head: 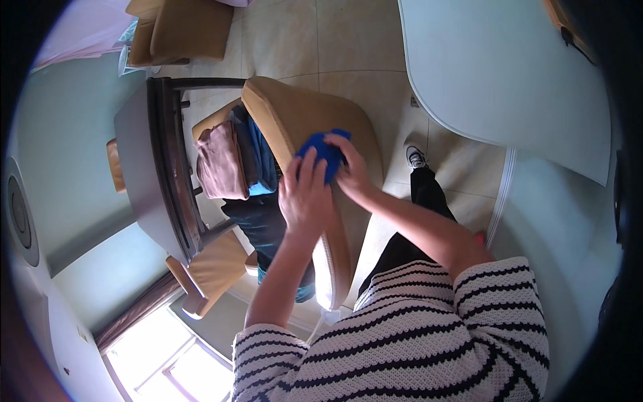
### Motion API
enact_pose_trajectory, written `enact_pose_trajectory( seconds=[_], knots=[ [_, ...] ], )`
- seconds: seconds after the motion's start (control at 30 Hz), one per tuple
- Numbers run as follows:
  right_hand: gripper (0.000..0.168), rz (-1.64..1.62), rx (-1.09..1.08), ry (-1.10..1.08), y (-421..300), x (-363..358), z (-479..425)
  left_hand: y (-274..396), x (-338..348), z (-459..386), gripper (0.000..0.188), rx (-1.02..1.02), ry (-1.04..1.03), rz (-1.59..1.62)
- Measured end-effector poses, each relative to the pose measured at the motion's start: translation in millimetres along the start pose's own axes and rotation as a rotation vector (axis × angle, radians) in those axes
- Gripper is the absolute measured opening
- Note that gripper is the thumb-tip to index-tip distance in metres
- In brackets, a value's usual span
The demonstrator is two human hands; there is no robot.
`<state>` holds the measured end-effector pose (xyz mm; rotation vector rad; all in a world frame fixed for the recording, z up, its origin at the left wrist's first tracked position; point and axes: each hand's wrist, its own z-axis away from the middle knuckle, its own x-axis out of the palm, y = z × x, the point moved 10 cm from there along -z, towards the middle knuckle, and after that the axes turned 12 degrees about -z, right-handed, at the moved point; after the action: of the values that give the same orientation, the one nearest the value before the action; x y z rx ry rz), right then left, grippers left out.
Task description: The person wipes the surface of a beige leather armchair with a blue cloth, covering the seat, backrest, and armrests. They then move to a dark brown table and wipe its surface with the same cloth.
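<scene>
Both my hands are on a bunched blue cloth (326, 153) at the tan upholstered chair back (346, 120). My left hand (308, 201) has its fingers spread over the cloth's near left side. Curled around its right side are the fingers of my right hand (354, 173). Part of the cloth is hidden under my fingers, which look slightly blurred. Behind the chair back, folded clothes lie stacked on the seat, with a mauve garment (218, 161) and a blue garment (261, 156) showing. A dark teal garment (258, 226) hangs beside the stack.
A dark-framed table (150, 166) stands beyond the chair at left. Other tan chairs (216, 271) (193, 32) stand around it. A pale rounded tabletop (502, 70) is at upper right. My shoe (416, 157) rests on the tiled floor (361, 40).
</scene>
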<state>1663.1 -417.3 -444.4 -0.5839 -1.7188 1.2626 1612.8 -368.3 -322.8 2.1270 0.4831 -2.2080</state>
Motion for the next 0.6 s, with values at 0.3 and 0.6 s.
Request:
enact_pose_trajectory(
  seconds=[0.3, 0.6],
  knots=[
    [0.04, 0.053, 0.05, 0.016, 46.3, 22.3, -135.5, -44.8, 14.6, -132.2, 0.032, 0.026, 0.174, -0.184],
    [0.04, 0.019, 0.213, 0.06, 32.8, -15.7, 13.5, 27.7, 20.0, -19.7, 0.035, 0.185, -0.138, -0.104]
  ],
)
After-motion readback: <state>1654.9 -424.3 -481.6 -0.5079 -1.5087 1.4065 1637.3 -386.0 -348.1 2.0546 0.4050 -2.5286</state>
